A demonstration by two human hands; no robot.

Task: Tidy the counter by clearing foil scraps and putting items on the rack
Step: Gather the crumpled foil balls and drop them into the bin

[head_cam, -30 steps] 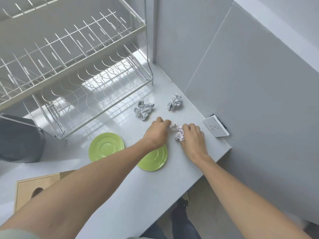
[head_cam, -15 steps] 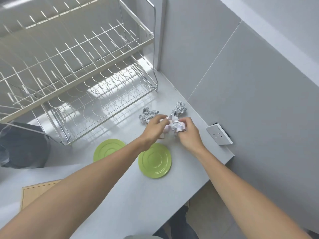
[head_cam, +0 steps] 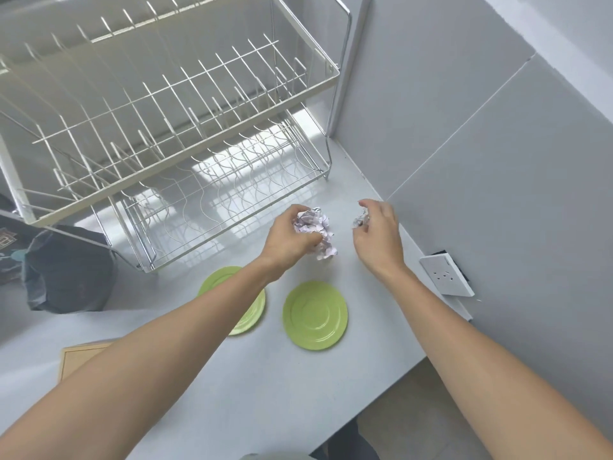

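My left hand (head_cam: 290,239) is closed around a crumpled wad of foil scraps (head_cam: 316,229) just above the white counter (head_cam: 265,393), in front of the rack. To its right, my right hand (head_cam: 378,235) pinches another small foil scrap (head_cam: 360,219) by the wall. Two green plates lie flat on the counter below my hands: one (head_cam: 315,315) in full view, the other (head_cam: 247,313) partly hidden under my left forearm. The two-tier wire dish rack (head_cam: 166,127) stands behind, with nothing on it.
A dark bag or bin (head_cam: 66,270) sits at the left under the rack's corner. A wooden board (head_cam: 79,355) peeks out at the lower left. A white wall socket (head_cam: 446,275) is on the right wall. The counter's edge drops off at the lower right.
Both hands moved from the counter's right part up toward the rack, gathering the loose foil balls; the two scraps that lay on the counter are now in my hands. The hands have drawn apart.
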